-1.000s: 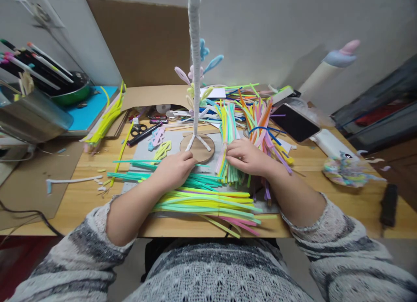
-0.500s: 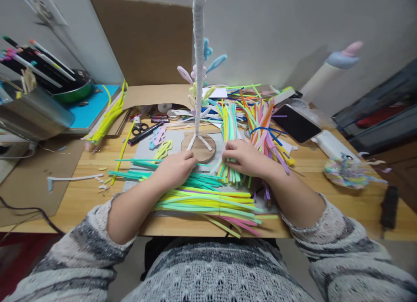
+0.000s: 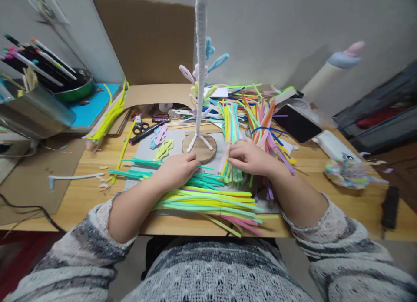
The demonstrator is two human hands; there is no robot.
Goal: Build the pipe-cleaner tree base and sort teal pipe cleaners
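My left hand (image 3: 180,169) is closed, fingers curled down, over teal pipe cleaners (image 3: 206,180); whatever its fingertips hold is hidden. My right hand (image 3: 249,156) has bent fingers at a standing-out bundle of yellow and mint pipe cleaners (image 3: 233,119), its fingertips against a pale pink pipe cleaner (image 3: 224,157). Between and beyond the hands, a white wrapped stem (image 3: 200,76) stands upright with splayed feet on a round wooden disc (image 3: 205,152). Pastel looped flowers (image 3: 195,82) show behind the stem. Nearer to me lies a banded yellow and mint bundle (image 3: 202,202).
Left of the disc lie bent yellow pieces (image 3: 163,150), black scissors (image 3: 141,127) and a black pen (image 3: 146,133). A multicoloured bundle (image 3: 262,132), a phone (image 3: 298,123) and a fluffy pastel piece (image 3: 345,171) are at right. A metal pot (image 3: 35,111) stands far left.
My right hand has shifted slightly right, and a pale pink pipe cleaner now shows at its fingertips. My left hand has hardly moved. The view has shifted slightly.
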